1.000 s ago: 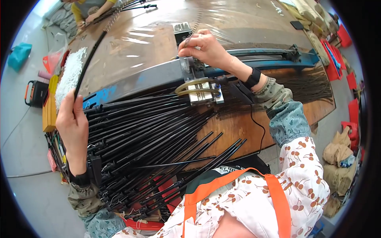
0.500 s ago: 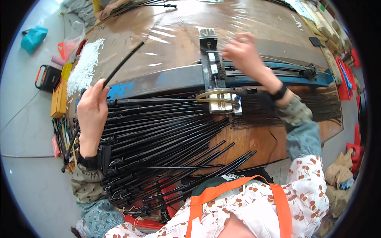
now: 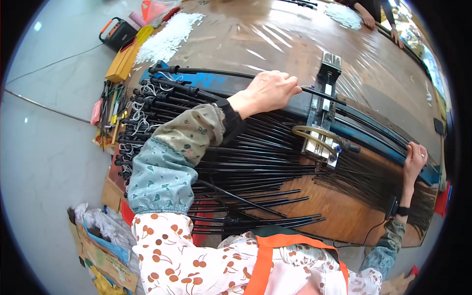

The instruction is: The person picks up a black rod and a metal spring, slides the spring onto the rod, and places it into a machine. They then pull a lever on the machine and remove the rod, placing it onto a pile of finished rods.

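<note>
My left hand (image 3: pixel 273 91) is closed round a long thin black rod (image 3: pixel 211 72), which lies across the blue metal rail (image 3: pixel 305 104). The rod passes by the top of an upright metal clamp fixture (image 3: pixel 328 93) and carries on to the right. At the rail's right end my right hand (image 3: pixel 417 158) is closed, its fingers bent together; what they grip there is too small to make out. Below the rail lies a thick bundle of similar black rods (image 3: pixel 260 157), with white cords (image 3: pixel 140 118) at their left ends. A yellowish hose (image 3: pixel 314 130) loops over the fixture's lower part.
White short pieces (image 3: pixel 169 37) lie heaped at the table's far left. Thin dark springy strands (image 3: pixel 364 174) spread right of the fixture. Another person's hands (image 3: pixel 368 18) rest at the far edge near a second white heap (image 3: pixel 342 15). A yellow box (image 3: pixel 122 64) stands left.
My left hand has moved right, bringing the rod from a slant down along the rail. My right hand has gone from above the fixture to the rail's right end. The view has shifted.
</note>
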Demonstrator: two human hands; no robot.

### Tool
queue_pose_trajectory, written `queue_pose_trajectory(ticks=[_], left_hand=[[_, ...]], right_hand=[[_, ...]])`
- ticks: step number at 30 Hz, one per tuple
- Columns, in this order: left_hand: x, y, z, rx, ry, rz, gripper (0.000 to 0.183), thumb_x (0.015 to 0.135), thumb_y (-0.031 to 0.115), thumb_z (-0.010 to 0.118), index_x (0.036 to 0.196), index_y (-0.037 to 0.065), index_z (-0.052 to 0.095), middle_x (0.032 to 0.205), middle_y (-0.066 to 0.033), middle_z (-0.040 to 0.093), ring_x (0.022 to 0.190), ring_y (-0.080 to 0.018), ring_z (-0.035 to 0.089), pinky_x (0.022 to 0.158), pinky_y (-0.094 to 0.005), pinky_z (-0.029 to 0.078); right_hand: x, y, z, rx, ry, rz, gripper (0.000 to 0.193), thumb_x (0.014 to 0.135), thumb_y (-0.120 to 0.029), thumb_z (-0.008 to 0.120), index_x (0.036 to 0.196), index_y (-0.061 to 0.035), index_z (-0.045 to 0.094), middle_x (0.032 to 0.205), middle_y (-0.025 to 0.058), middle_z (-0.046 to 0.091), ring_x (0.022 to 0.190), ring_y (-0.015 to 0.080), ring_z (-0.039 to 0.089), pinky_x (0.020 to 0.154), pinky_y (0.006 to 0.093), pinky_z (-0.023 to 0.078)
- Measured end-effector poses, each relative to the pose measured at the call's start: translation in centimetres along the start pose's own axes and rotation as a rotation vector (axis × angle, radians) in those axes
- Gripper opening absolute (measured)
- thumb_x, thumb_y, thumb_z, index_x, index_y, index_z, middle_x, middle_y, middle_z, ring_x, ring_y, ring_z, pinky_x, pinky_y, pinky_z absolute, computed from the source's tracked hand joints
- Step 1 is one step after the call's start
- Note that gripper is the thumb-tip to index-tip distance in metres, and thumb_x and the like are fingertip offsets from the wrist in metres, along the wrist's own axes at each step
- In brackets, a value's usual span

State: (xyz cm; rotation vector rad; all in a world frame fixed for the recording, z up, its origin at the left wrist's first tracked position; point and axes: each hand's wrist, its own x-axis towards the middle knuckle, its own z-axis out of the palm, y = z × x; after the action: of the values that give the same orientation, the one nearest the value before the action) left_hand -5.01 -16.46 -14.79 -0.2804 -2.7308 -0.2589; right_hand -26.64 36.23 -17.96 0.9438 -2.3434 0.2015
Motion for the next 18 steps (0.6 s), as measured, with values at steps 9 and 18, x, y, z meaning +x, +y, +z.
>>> queue_pose_trajectory(ticks=[9, 18], left_hand=[[-0.5, -0.1, 0.5, -0.162, 0.043, -0.044, 0.024, 0.093, 0.029, 0.065, 0.085, 0.007, 0.068, 0.08, -0.0129, 0.065, 0.082, -0.034, 0.065, 0.073, -0.0437, 0.053], [0.7, -0.1, 1.2, 0.007, -0.068, -0.098, 0.019, 0.096, 0.026, 0.059, 0.087, 0.01, 0.062, 0.076, -0.0167, 0.068, 0.073, -0.0379, 0.069, 0.06, -0.0499, 0.053]], right_hand=[[-0.5, -1.0, -0.1, -0.001, 0.022, 0.066, 0.01, 0.093, -0.011, 0.065, 0.1, -0.0044, 0.069, 0.089, 0.0123, 0.063, 0.094, 0.0295, 0.059, 0.089, 0.0415, 0.044], [1.3, -16.6, -3.7, 0.131, 0.078, -0.212, 0.026, 0.091, -0.011, 0.067, 0.116, -0.0063, 0.071, 0.116, 0.0056, 0.072, 0.119, 0.0265, 0.059, 0.102, 0.0387, 0.038]])
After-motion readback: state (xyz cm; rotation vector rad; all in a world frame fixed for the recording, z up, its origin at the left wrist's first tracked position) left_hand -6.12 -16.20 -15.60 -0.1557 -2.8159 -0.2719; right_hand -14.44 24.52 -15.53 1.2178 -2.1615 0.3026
